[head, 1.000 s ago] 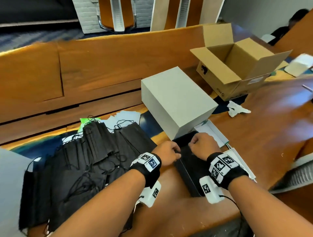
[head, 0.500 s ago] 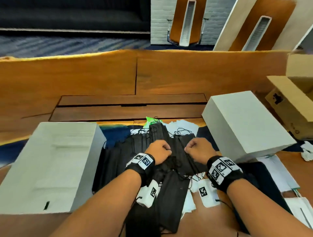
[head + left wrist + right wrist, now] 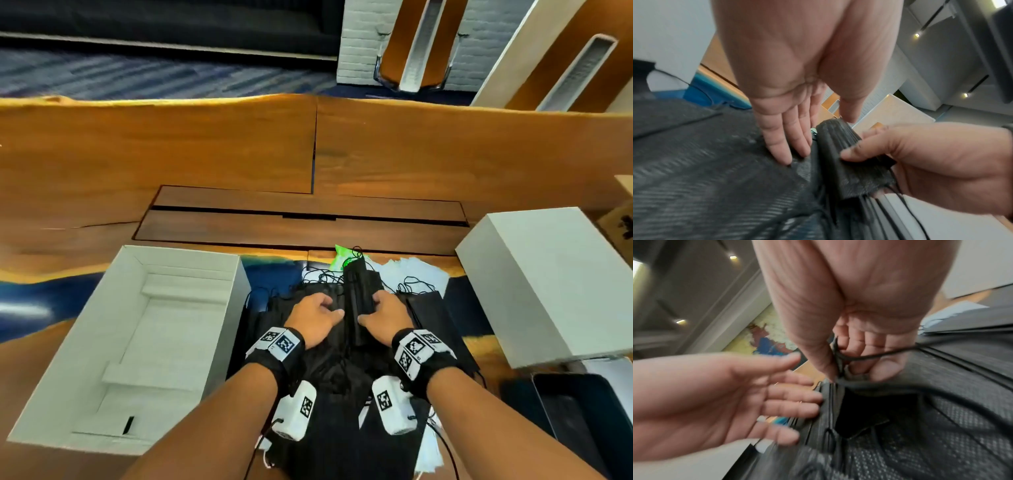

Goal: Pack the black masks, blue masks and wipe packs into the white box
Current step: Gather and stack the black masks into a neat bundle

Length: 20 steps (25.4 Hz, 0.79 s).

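A loose pile of black masks (image 3: 329,383) lies on the table in front of me. My right hand (image 3: 375,313) grips a thick stack of black masks (image 3: 359,294), which stands on edge above the pile. The right wrist view shows thumb and fingers (image 3: 885,368) curled round this stack with ear loops trailing. My left hand (image 3: 325,310) lies beside the stack, its straight fingers (image 3: 785,146) touching the pile. The open white box (image 3: 85,404) stands to the left. White wipe packs (image 3: 418,274) and a green pack (image 3: 340,254) lie behind the pile.
A closed white box or lid (image 3: 548,284) stands at the right. A black tray (image 3: 575,414) lies at the lower right, and a cardboard box corner (image 3: 621,229) shows at the far right. A dark recessed panel (image 3: 301,226) runs behind the masks.
Both hands came from the black tray at the right to the mask pile. Since half a second ago the right hand has lifted a stack on edge and the left hand's fingers have straightened.
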Each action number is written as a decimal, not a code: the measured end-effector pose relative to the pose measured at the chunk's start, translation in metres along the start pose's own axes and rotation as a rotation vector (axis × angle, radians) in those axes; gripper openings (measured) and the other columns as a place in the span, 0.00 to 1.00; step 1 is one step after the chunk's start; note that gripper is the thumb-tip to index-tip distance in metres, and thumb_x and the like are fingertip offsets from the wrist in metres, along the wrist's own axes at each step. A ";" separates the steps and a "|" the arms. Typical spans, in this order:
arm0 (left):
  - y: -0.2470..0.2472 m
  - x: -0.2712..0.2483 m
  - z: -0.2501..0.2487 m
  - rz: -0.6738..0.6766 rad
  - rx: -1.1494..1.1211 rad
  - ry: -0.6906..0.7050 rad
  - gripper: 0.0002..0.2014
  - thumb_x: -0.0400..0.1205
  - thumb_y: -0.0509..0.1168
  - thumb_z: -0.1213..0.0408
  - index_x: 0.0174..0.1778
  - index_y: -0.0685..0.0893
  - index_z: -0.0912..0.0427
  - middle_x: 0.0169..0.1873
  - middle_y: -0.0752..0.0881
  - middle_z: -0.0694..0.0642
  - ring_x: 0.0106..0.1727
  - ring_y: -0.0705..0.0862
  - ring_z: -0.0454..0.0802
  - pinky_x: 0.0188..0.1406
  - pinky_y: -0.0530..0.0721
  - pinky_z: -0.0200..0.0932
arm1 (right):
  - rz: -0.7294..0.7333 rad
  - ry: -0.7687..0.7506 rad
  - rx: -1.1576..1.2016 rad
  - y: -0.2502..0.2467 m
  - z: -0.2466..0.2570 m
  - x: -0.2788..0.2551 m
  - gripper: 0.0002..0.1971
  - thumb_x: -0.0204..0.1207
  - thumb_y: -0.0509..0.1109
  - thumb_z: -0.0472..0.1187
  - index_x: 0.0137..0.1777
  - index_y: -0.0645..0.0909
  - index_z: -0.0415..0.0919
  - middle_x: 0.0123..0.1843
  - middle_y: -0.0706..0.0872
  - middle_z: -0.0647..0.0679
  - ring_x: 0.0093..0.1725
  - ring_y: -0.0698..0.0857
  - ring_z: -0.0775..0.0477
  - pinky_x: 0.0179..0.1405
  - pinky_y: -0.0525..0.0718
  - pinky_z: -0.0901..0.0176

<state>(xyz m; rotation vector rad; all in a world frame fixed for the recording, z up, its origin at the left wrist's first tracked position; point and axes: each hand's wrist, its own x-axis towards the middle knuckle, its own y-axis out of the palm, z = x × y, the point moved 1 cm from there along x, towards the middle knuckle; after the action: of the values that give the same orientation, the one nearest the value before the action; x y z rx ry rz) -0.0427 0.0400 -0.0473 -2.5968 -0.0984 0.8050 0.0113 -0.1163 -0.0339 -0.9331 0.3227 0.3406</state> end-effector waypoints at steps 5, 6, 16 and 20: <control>0.003 0.005 -0.013 -0.044 -0.201 -0.126 0.44 0.68 0.66 0.31 0.76 0.73 0.55 0.69 0.81 0.55 0.67 0.81 0.57 0.64 0.84 0.57 | 0.360 -0.264 0.044 0.015 0.021 -0.019 0.08 0.72 0.76 0.41 0.50 0.81 0.45 0.42 0.83 0.50 0.39 0.81 0.52 0.34 0.78 0.64; 0.001 0.007 -0.013 -0.065 -0.184 -0.141 0.38 0.74 0.68 0.39 0.76 0.73 0.56 0.71 0.80 0.57 0.69 0.80 0.58 0.68 0.81 0.56 | 0.416 -0.253 0.092 0.015 0.020 -0.019 0.09 0.73 0.76 0.43 0.51 0.84 0.45 0.44 0.85 0.50 0.38 0.81 0.55 0.32 0.78 0.68; -0.009 0.007 -0.007 0.105 -0.765 -0.178 0.17 0.84 0.55 0.79 0.61 0.85 0.61 0.56 0.88 0.67 0.58 0.87 0.67 0.55 0.86 0.69 | 0.273 0.180 0.554 0.001 0.005 -0.001 0.18 0.79 0.72 0.48 0.63 0.76 0.38 0.60 0.85 0.43 0.55 0.86 0.45 0.45 0.89 0.50; -0.007 0.001 -0.019 0.158 -0.787 -0.196 0.13 0.89 0.58 0.62 0.64 0.81 0.63 0.57 0.88 0.65 0.56 0.88 0.63 0.50 0.89 0.64 | 0.221 0.097 0.635 0.001 -0.001 0.008 0.08 0.82 0.66 0.34 0.56 0.84 0.35 0.54 0.90 0.38 0.53 0.89 0.40 0.58 0.87 0.43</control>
<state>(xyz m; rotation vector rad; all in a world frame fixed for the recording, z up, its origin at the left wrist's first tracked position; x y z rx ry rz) -0.0308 0.0391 -0.0306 -3.2690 -0.3270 1.2805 0.0178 -0.1154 -0.0388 -0.2897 0.5841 0.3645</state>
